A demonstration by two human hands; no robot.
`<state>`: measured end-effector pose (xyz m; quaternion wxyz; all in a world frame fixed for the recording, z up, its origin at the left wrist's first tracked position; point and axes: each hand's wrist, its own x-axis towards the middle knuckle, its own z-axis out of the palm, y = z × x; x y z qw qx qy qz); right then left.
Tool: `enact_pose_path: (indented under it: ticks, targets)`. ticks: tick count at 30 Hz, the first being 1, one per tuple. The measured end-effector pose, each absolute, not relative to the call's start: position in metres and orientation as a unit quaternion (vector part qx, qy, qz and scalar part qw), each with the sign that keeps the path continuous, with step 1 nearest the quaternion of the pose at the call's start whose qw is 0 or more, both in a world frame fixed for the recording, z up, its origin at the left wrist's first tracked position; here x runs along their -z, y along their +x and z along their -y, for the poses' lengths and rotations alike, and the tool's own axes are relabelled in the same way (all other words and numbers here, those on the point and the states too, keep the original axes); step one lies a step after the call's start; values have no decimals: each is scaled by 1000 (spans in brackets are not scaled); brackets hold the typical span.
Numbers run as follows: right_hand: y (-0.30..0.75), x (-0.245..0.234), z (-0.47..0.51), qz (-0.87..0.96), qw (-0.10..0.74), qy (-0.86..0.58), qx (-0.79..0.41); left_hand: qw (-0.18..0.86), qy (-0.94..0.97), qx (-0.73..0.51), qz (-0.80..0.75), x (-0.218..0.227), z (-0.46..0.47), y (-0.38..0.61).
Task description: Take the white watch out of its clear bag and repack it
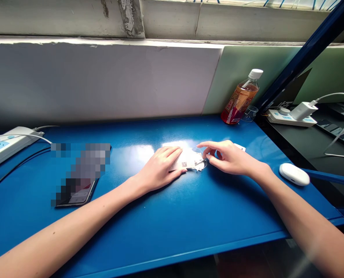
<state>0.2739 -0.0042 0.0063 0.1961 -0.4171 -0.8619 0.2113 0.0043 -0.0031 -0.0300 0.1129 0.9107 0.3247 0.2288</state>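
A small white packet with a printed code lies on the blue table in a bright patch of glare. My left hand rests flat on the packet's left part, fingers stretched out and pressing it down. My right hand is at the packet's right end, its thumb and fingers pinched around a small clear plastic piece there. A small white item pokes out from behind my right hand.
A phone lies at the left, with a white power strip and cables beyond it. A bottle of reddish drink stands at the back right. A white oval case sits near the right edge. Another power strip with a charger is on the dark shelf.
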Motion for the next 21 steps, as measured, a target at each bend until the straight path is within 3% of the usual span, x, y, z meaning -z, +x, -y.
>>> enact_pose_path:
  ticks: [13,21]
  targets:
    - [262,1,8,786,226,-425,-388,83,923,-180,-328,33,3,6]
    - [268,0,3,799,241,-539,-115,78,932,-103,-338,29,4,7]
